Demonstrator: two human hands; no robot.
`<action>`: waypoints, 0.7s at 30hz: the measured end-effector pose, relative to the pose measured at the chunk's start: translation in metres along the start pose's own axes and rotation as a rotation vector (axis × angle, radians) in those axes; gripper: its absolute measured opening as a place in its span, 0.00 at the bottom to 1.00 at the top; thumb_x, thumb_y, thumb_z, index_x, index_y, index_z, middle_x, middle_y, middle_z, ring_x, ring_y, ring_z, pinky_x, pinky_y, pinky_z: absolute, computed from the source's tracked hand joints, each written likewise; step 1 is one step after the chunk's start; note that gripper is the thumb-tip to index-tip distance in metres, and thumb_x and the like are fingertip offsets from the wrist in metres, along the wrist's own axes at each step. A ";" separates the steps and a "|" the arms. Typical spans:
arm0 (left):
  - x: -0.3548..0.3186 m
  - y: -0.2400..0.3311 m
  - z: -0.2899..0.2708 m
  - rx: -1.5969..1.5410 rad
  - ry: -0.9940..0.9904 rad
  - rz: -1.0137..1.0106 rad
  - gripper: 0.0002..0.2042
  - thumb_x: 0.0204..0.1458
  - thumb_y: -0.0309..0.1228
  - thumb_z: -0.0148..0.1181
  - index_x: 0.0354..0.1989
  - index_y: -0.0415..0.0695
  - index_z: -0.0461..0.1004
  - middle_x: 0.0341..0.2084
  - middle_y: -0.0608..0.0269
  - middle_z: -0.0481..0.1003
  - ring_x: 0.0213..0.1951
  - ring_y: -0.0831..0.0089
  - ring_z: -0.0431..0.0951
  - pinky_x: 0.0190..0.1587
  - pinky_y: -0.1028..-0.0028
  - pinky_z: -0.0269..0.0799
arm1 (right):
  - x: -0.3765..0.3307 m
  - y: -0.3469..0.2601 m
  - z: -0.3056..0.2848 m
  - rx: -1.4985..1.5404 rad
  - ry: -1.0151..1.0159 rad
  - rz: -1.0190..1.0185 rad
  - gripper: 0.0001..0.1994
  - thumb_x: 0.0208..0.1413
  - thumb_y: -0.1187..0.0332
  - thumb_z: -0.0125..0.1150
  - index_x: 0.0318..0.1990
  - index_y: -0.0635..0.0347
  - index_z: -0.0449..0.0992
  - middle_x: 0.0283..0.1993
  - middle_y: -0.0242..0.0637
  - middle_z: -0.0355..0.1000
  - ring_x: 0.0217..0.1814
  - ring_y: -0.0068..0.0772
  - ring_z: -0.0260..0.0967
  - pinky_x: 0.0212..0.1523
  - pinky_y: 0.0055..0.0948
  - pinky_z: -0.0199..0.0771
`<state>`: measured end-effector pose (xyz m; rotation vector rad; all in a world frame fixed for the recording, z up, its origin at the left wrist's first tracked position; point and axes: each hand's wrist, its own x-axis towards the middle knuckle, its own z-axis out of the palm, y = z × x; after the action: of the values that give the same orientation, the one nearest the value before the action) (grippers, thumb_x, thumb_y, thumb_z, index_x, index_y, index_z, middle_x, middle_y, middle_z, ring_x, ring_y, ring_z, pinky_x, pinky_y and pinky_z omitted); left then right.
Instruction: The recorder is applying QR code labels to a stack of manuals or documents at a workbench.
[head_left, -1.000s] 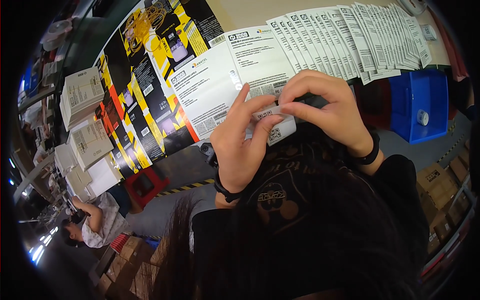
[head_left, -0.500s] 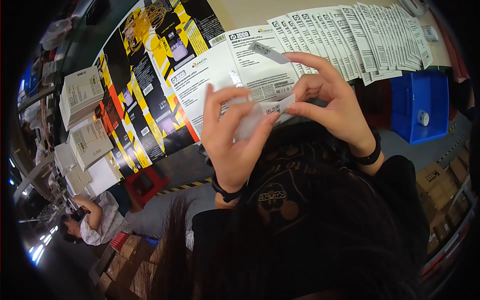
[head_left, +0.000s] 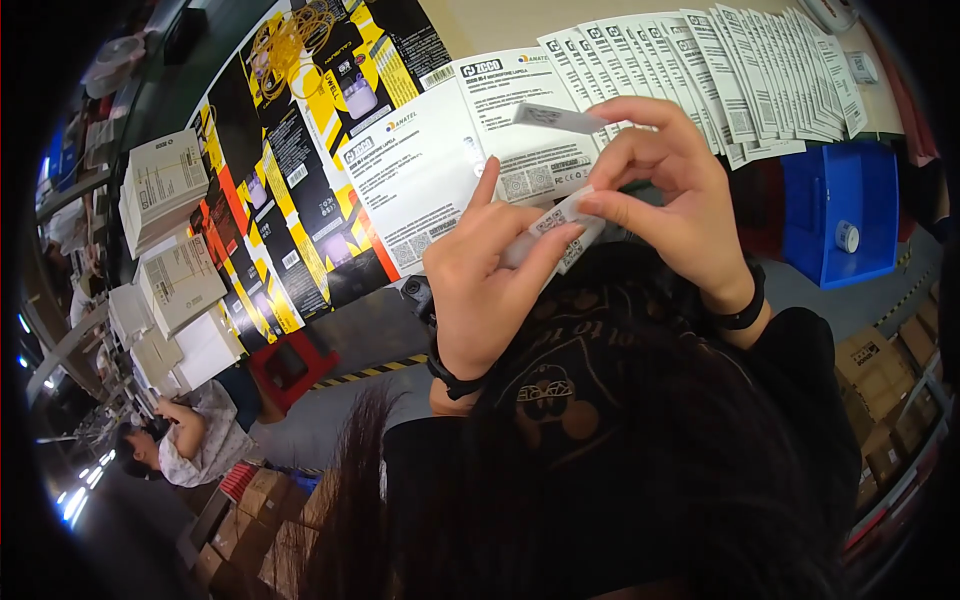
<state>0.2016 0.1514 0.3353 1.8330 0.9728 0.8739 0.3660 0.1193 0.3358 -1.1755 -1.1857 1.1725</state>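
Observation:
Between my hands is a pale strip of small labels printed with square codes. The thumb and fingers of my left hand pinch its lower left part, with the index finger sticking up. My right hand grips its upper right end between thumb and fingers. A narrow grey label juts out leftward from the raised index fingertip of my right hand, above the printed sheets. Beneath and beyond my hands lie two white printed cards, a left one and a right one.
Many overlapping white cards fan out to the right. Black and yellow printed sheets with yellow rubber bands cover the left. Stacked cards stand beyond. A blue bin holds a white roll. Another person works at lower left.
My left hand has moved slightly right and down, its fingers drawing closer to the strip. The grey label at my right index finger has tilted flatter and shifted right.

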 end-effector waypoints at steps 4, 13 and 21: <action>-0.002 0.000 -0.005 0.086 -0.049 -0.016 0.05 0.38 0.21 0.62 0.20 0.36 0.71 0.10 0.64 0.65 0.12 0.75 0.63 0.56 0.58 0.57 | 0.011 0.007 -0.011 0.173 0.152 -0.002 0.28 0.43 0.81 0.59 0.54 0.66 0.54 0.24 0.32 0.67 0.28 0.18 0.66 0.30 0.14 0.65; -0.004 -0.007 0.004 0.165 -0.215 0.047 0.08 0.38 0.22 0.60 0.15 0.37 0.67 0.08 0.61 0.64 0.12 0.64 0.63 0.56 0.60 0.58 | 0.040 0.044 -0.016 0.019 0.191 0.153 0.30 0.44 0.79 0.59 0.56 0.63 0.53 0.24 0.30 0.67 0.26 0.16 0.65 0.26 0.13 0.63; -0.004 -0.010 0.004 0.135 -0.214 0.033 0.08 0.36 0.21 0.62 0.15 0.35 0.69 0.07 0.62 0.64 0.10 0.71 0.60 0.57 0.60 0.56 | 0.044 0.055 -0.016 0.045 0.131 0.237 0.30 0.44 0.80 0.58 0.55 0.62 0.51 0.26 0.35 0.66 0.26 0.21 0.63 0.26 0.17 0.63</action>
<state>0.2009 0.1497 0.3238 2.0156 0.8863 0.6275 0.3817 0.1650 0.2818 -1.3638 -0.9359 1.2701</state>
